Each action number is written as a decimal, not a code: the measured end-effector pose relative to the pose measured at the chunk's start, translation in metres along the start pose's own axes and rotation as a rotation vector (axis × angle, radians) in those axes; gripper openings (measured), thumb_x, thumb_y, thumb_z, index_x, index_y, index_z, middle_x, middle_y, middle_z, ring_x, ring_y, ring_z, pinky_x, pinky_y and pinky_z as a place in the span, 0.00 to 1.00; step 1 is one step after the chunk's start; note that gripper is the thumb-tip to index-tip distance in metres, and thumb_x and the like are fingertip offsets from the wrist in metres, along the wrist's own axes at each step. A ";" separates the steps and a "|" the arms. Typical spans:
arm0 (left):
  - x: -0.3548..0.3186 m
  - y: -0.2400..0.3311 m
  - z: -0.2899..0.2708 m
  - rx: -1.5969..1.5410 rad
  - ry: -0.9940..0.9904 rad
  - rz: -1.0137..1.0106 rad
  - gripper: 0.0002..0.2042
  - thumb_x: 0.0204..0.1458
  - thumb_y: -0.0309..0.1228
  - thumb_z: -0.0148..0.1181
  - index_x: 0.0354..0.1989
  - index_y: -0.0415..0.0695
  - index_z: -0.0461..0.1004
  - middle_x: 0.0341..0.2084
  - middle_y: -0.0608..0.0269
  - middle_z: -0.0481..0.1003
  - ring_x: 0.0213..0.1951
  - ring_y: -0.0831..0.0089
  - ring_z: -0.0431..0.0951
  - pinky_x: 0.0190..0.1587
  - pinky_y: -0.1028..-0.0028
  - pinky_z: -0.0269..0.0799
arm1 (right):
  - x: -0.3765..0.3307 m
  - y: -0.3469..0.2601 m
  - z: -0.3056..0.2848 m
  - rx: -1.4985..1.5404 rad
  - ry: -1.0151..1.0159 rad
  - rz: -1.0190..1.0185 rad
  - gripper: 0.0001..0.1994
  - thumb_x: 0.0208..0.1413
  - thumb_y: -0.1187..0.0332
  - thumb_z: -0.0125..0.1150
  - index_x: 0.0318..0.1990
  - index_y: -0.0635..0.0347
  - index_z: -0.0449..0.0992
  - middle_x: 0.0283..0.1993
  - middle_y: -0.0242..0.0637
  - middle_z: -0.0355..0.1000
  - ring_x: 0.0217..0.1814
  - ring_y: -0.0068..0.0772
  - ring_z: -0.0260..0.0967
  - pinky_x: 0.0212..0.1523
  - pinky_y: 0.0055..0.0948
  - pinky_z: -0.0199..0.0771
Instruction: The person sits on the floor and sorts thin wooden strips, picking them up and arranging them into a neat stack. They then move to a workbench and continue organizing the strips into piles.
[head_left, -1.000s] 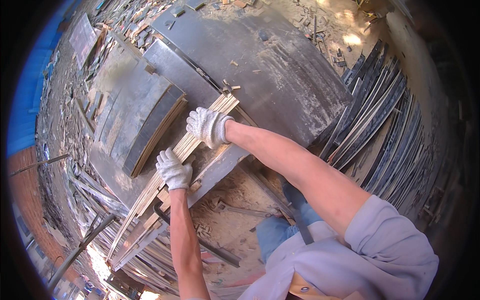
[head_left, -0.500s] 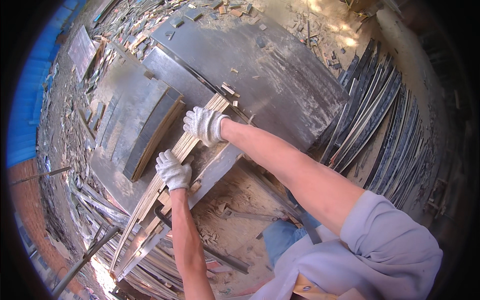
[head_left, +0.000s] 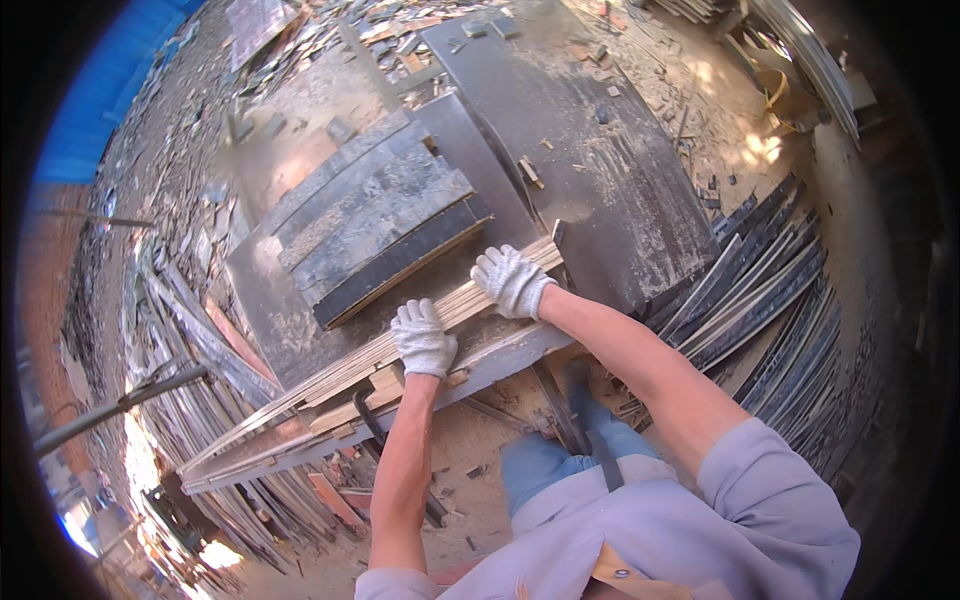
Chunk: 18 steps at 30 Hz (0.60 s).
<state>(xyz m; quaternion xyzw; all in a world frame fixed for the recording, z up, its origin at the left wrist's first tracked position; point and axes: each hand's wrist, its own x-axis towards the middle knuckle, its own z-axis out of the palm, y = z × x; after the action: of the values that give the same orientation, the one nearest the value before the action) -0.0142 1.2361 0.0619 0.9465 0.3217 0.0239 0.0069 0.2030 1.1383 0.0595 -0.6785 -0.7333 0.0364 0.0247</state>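
Both gloved hands down on bundle of thin wood strips (head_left: 380,355) | left hand (head_left: 422,338) fingers curled over it | right hand (head_left: 510,280) gripping far right end | bundle across near edge of dusty table (head_left: 600,180), dark board stack (head_left: 385,235) just beyond

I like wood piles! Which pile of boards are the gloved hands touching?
The pale bundle of thin strips along the table's near edge; both the left hand and right hand rest on it. The dark stack behind lies untouched.
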 end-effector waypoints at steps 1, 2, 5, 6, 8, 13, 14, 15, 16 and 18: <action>0.000 -0.002 -0.001 -0.029 -0.050 -0.021 0.33 0.33 0.40 0.79 0.48 0.41 0.70 0.44 0.50 0.71 0.49 0.51 0.72 0.53 0.51 0.67 | 0.004 0.000 0.006 0.011 0.018 -0.029 0.22 0.47 0.55 0.70 0.47 0.58 0.77 0.48 0.44 0.73 0.54 0.44 0.70 0.51 0.43 0.68; 0.000 -0.004 -0.005 -0.062 -0.099 -0.047 0.34 0.33 0.39 0.79 0.50 0.40 0.70 0.45 0.50 0.71 0.49 0.51 0.72 0.56 0.50 0.67 | 0.008 0.002 0.010 0.023 0.035 -0.063 0.20 0.46 0.57 0.70 0.44 0.58 0.78 0.47 0.44 0.73 0.53 0.44 0.70 0.50 0.43 0.69; -0.021 -0.007 -0.011 -0.210 0.034 -0.082 0.51 0.35 0.50 0.81 0.66 0.36 0.62 0.57 0.45 0.66 0.62 0.46 0.66 0.71 0.47 0.57 | 0.018 0.006 0.009 0.131 -0.024 -0.191 0.22 0.40 0.57 0.73 0.41 0.59 0.77 0.44 0.47 0.72 0.49 0.47 0.71 0.49 0.45 0.70; -0.022 0.010 -0.026 -0.224 0.163 -0.119 0.57 0.35 0.58 0.80 0.70 0.35 0.58 0.60 0.44 0.64 0.65 0.45 0.63 0.73 0.46 0.55 | 0.015 0.022 -0.002 0.179 -0.019 -0.191 0.25 0.37 0.57 0.76 0.41 0.61 0.75 0.43 0.48 0.72 0.48 0.49 0.71 0.48 0.47 0.71; -0.046 0.041 -0.045 -0.362 0.330 -0.439 0.59 0.40 0.62 0.77 0.72 0.36 0.54 0.62 0.43 0.63 0.67 0.45 0.62 0.73 0.48 0.56 | 0.011 0.044 -0.037 0.224 -0.085 -0.184 0.22 0.38 0.59 0.73 0.41 0.60 0.76 0.42 0.47 0.72 0.49 0.48 0.71 0.49 0.45 0.71; -0.028 0.094 -0.091 -1.773 0.863 -1.164 0.47 0.58 0.56 0.67 0.75 0.38 0.49 0.67 0.51 0.61 0.70 0.59 0.62 0.75 0.59 0.58 | 0.010 0.096 -0.157 0.179 -0.185 -0.220 0.21 0.39 0.62 0.72 0.40 0.63 0.75 0.41 0.48 0.72 0.46 0.50 0.71 0.48 0.45 0.72; -0.019 0.099 -0.096 -1.960 0.936 -1.192 0.49 0.58 0.60 0.65 0.75 0.38 0.49 0.70 0.47 0.59 0.72 0.58 0.61 0.75 0.55 0.57 | 0.013 0.101 -0.176 0.168 -0.207 -0.237 0.21 0.39 0.61 0.72 0.40 0.63 0.75 0.41 0.48 0.72 0.46 0.50 0.72 0.47 0.45 0.72; -0.008 0.099 -0.103 -2.272 0.957 -1.429 0.49 0.58 0.58 0.66 0.75 0.38 0.49 0.72 0.48 0.58 0.72 0.56 0.61 0.75 0.54 0.58 | 0.020 0.109 -0.194 0.152 -0.218 -0.248 0.21 0.39 0.61 0.73 0.40 0.63 0.75 0.41 0.49 0.72 0.46 0.51 0.72 0.47 0.45 0.72; 0.002 0.097 -0.110 -2.584 0.942 -1.673 0.49 0.57 0.57 0.68 0.76 0.38 0.49 0.73 0.48 0.56 0.72 0.55 0.62 0.75 0.53 0.59 | 0.026 0.116 -0.209 0.137 -0.228 -0.254 0.22 0.39 0.60 0.73 0.40 0.63 0.76 0.41 0.49 0.72 0.46 0.51 0.72 0.47 0.46 0.73; 0.012 0.087 -0.100 -2.931 0.924 -1.100 0.48 0.55 0.54 0.71 0.74 0.36 0.53 0.73 0.48 0.59 0.71 0.53 0.63 0.75 0.51 0.60 | 0.045 0.119 -0.232 0.151 -0.220 -0.286 0.21 0.40 0.60 0.74 0.39 0.63 0.76 0.40 0.49 0.72 0.45 0.50 0.72 0.46 0.45 0.73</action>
<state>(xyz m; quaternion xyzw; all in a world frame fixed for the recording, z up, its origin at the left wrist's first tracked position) 0.0428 1.1745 0.1646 0.1792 -0.2793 -0.5519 -0.7651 0.3380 1.1967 0.2796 -0.5556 -0.8156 0.1613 0.0004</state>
